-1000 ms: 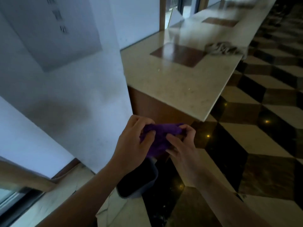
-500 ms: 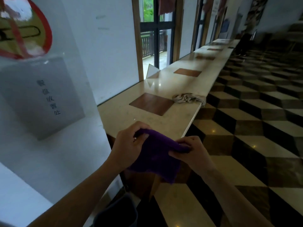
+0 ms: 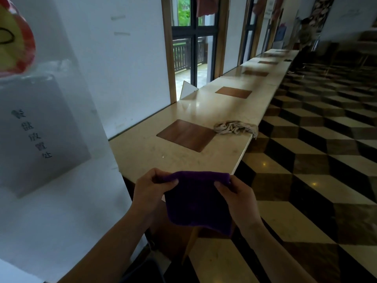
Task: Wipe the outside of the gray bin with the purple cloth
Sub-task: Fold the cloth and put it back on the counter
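Purple cloth (image 3: pixel 199 203) hangs spread between both hands in the head view, in the air in front of the near end of the stone counter (image 3: pixel 142 152). The left hand (image 3: pixel 150 190) is closed on the cloth's upper left corner, thumb on the near face. The right hand (image 3: pixel 237 198) is closed on the upper right corner in the same pinch. The cloth's lower edge hangs free. A dark rounded rim at the bottom edge, below the left forearm, may be the gray bin (image 3: pixel 146 270); too little shows to confirm. A crumpled beige rag (image 3: pixel 235 127) lies on the counter's outer edge, just beside a brown inlay panel (image 3: pixel 186 134). The patterned tile floor (image 3: pixel 306 180) lies to the right.
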Available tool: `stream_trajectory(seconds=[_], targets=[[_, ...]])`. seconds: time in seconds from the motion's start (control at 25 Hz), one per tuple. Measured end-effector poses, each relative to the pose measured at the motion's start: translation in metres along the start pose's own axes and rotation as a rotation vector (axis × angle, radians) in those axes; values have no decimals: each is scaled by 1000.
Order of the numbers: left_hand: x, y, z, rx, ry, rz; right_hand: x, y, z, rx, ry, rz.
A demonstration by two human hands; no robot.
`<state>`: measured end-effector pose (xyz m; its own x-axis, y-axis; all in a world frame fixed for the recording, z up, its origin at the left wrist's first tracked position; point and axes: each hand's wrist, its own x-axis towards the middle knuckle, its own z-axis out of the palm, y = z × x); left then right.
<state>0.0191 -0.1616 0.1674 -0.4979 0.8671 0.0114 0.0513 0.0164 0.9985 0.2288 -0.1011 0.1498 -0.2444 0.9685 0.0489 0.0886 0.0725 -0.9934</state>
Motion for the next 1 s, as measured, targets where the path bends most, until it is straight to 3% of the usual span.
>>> stream_trajectory(seconds=[0.16, 0.36, 0.6, 0.72, 0.84, 1.0], targets=[[50, -37, -2, -126, -38, -203, 41, 27, 21, -57, 11, 63], [97, -88, 14, -251, -209, -412, 78, 55, 37, -23, -40, 231], [147, -125, 27, -103, -262, -452, 131, 80, 40, -129, -28, 372], [173, -144, 42, -68, -207, -479, 166, 112, 40, -216, -40, 377], [195, -168, 60, 154, -81, -435, 205, 149, 38, -412, -116, 357], [220, -202, 84, 476, -54, -413, 253, 191, 38, -613, -214, 328]])
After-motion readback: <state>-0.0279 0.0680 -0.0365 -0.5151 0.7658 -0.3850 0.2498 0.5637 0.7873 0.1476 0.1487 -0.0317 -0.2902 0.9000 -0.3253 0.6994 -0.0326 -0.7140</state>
